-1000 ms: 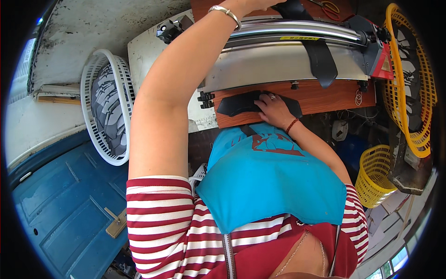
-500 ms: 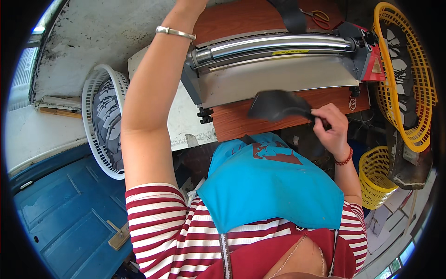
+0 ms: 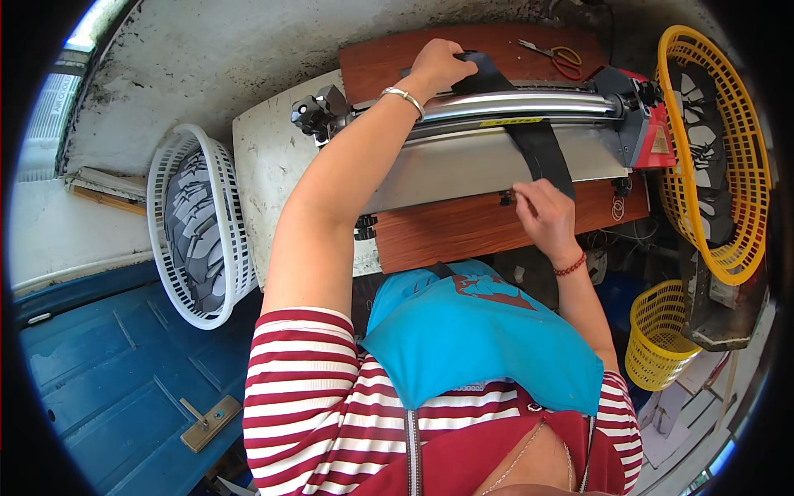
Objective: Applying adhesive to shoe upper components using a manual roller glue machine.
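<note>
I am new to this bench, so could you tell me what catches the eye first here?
A black strip runs over the shiny roller machine at top centre, the left hand on its far end and the right hand on its near end. A yellow basket stands right, a white basket left.

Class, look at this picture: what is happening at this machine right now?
A person is working a black strip over the metal roller of a bench machine. The left hand grips the strip's far end behind the roller, while the right hand pinches its near end at the front. A white basket of grey pieces sits on the person's left, a yellow basket on the right.
</note>
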The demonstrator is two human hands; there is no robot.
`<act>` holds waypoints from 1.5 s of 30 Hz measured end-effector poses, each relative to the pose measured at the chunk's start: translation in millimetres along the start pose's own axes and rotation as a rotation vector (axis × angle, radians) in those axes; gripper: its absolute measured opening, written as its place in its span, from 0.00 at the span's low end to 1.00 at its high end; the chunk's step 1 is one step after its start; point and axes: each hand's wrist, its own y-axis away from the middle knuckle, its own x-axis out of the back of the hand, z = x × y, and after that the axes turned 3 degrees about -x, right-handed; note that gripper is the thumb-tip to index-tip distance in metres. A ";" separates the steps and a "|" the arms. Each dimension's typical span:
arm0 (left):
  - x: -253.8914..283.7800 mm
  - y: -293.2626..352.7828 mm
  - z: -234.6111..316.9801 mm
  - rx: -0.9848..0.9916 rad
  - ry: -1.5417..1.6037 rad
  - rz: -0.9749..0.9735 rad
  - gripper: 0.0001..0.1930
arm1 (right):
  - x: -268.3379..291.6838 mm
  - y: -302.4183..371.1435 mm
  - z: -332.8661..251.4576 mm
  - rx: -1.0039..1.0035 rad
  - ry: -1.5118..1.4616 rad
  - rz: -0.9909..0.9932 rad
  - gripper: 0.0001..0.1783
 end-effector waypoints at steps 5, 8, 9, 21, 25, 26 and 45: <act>25.5 6.7 35.7 -0.024 0.405 0.103 0.09 | 3.4 39.5 -1.6 -0.032 -0.082 -0.083 0.08; 43.8 20.9 58.5 -0.084 0.498 0.197 0.10 | 9.7 60.3 2.6 -0.131 -0.099 -0.129 0.07; 50.5 26.8 62.9 -0.096 0.524 0.196 0.10 | 10.5 64.6 3.9 -0.136 -0.098 -0.116 0.07; 178.0 131.7 61.2 -0.276 0.770 0.612 0.06 | -7.3 58.4 -0.3 -0.074 -0.197 -0.275 0.07; 284.2 194.3 33.3 -0.366 0.614 0.870 0.06 | -26.2 49.3 -3.5 -0.013 -0.188 -0.331 0.06; 314.1 216.3 22.8 -0.392 0.557 0.922 0.09 | -33.0 47.4 -4.5 0.009 -0.195 -0.349 0.06; 371.8 235.1 -424.2 0.410 -0.375 0.382 0.26 | -4.1 72.5 6.6 -0.173 0.050 -0.272 0.06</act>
